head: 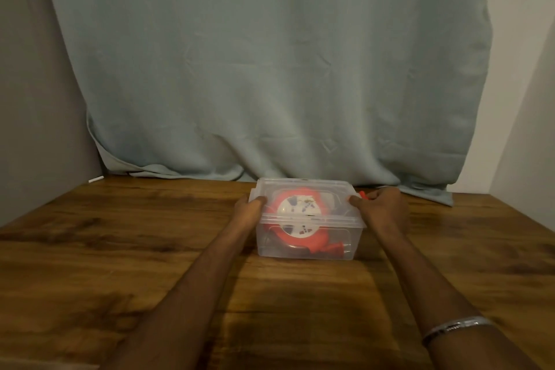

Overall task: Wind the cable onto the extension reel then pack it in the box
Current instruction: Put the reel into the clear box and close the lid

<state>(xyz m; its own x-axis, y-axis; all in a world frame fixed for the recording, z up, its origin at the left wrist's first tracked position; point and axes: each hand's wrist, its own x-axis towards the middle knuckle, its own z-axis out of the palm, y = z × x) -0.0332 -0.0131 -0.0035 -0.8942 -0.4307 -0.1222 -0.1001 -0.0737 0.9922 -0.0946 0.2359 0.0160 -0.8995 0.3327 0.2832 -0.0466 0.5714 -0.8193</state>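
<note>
So both hands are on the clear plastic box sitting on the wooden table, one at each end. The left hand is wrapped onto the left edge of the lid, fingers curled over the rim and pressed against it. The right hand does the same on the opposite edge, thumb pushed onto the lid corner and the other fingers bent around the side, though I honestly can't tell how tight that grip is since the back fingers are hidden. Between the two hands, under the see-through lid, sits the red extension reel with its white round face pointing up, so it's inside the box. Lower down through the front wall, nearer the wrists, you can see the reel's red rim and what looks like a red plug end near the bottom right corner. There's a bit of something red poking out just past the right fingertips, too blurry to identify. A silver bracelet sits on the right forearm. Beyond the hands a pale blue-grey curtain hangs down to the table's back edge.
</note>
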